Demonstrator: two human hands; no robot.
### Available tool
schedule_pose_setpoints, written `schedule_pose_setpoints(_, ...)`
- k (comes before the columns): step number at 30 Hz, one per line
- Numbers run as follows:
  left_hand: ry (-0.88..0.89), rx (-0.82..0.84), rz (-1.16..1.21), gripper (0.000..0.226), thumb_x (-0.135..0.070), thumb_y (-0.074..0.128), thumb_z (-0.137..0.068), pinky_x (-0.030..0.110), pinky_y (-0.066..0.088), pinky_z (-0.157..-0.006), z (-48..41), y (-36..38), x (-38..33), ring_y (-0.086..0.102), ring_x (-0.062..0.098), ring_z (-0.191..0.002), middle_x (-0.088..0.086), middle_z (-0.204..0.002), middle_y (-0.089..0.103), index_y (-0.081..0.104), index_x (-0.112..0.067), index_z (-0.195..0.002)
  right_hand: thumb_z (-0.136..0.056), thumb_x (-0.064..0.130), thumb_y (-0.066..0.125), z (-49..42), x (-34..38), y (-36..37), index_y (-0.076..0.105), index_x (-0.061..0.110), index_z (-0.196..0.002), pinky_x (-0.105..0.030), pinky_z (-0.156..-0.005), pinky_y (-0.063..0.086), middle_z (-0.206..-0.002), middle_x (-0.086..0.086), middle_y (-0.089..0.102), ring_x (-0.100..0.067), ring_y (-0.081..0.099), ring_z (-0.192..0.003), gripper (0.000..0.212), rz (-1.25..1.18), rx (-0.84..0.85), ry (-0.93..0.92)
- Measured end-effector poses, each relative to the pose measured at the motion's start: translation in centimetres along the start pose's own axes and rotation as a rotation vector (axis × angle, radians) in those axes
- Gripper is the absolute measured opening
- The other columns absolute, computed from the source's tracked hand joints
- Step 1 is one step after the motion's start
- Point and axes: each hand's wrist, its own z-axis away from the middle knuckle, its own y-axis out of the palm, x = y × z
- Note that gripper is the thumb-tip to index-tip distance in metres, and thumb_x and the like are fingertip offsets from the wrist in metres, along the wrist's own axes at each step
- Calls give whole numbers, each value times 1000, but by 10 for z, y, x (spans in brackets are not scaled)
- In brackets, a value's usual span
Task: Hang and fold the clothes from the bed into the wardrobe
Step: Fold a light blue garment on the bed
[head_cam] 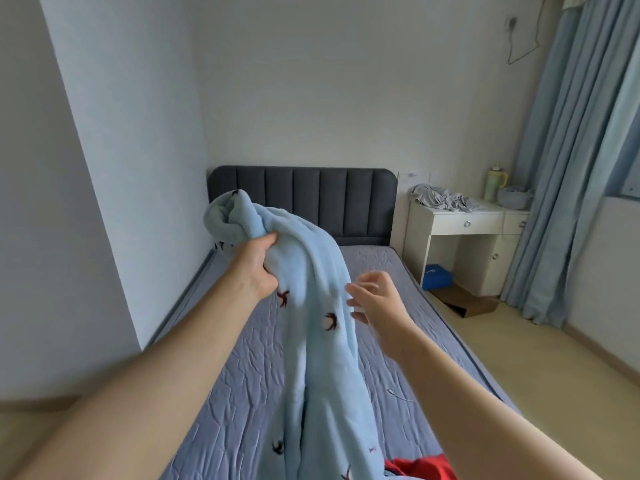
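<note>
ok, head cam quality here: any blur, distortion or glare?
Head view: right hand fingers motion-blurred; left hand and light blue garment sharp; wide-angle bends the left wall edge and curtain; soft, even daylight, no glare or hard shadows.

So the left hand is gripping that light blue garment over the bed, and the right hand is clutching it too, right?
Not quite. In the head view the left hand grips the blue garment over the bed, but the right hand is open beside it, fingers spread, not clutching.
</note>
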Motion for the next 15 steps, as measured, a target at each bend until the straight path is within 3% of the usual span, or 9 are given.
schedule_pose_setpoints(3, -34, -16, 81, 17, -21, 51, -95, 33, 51, -59, 4, 5, 2, 66, 19, -81, 8, -92, 68, 61, -11, -104, -76, 18, 76, 5, -20, -4, 29, 27, -136, -23, -87, 38, -125, 10, 32, -9, 42, -111, 77, 93, 108, 28)
schedule_pose_setpoints(4, -44, -7, 103, 18, -22, 52, -94, 34, 52, -57, 4, 9, 1, 67, 20, -79, 9, -90, 69, 61, -10, -103, -74, 17, 78, 10, -30, -3, 28, 27, -138, -25, -89, 39, -127, 11, 30, -11, 39, -114, 82, 140, 146, 62)
schedule_pose_setpoints(7, -55, 73, 102, 20, -25, 53, -93, 31, 55, -51, 8, 20, -5, 70, 21, -68, 11, -76, 72, 62, -7, -96, -79, 17, 72, 17, -53, 2, 51, 15, -116, -33, -85, 52, -116, -2, 57, -16, 59, -96, 42, 272, 239, 148)
schedule_pose_setpoints(9, -33, 128, 68, 22, -27, 54, -93, 31, 56, -51, 7, 22, -11, 71, 21, -67, 11, -76, 73, 62, -7, -100, -86, 18, 63, 16, -53, 4, 60, 14, -103, -37, -87, 51, -104, -5, 64, -19, 62, -90, 17, 341, 180, 136)
schedule_pose_setpoints(12, 17, 48, -133, 27, -35, 57, -90, 30, 56, -52, 1, 14, -17, 71, 20, -71, 8, -83, 73, 62, -11, -103, -88, 17, 58, 11, -41, 5, 65, 16, -99, -39, -86, 53, -101, -4, 68, -22, 64, -95, 14, 278, 75, 34)
schedule_pose_setpoints(15, 38, -56, -538, 43, -43, 57, -88, 40, 55, -79, -5, -6, 3, 62, 24, -101, 5, -111, 64, 53, -20, -124, -86, 5, 54, 9, -19, 4, 66, 20, -82, -25, -57, 55, -77, 2, 71, -12, 67, -70, 19, -50, -37, 7)
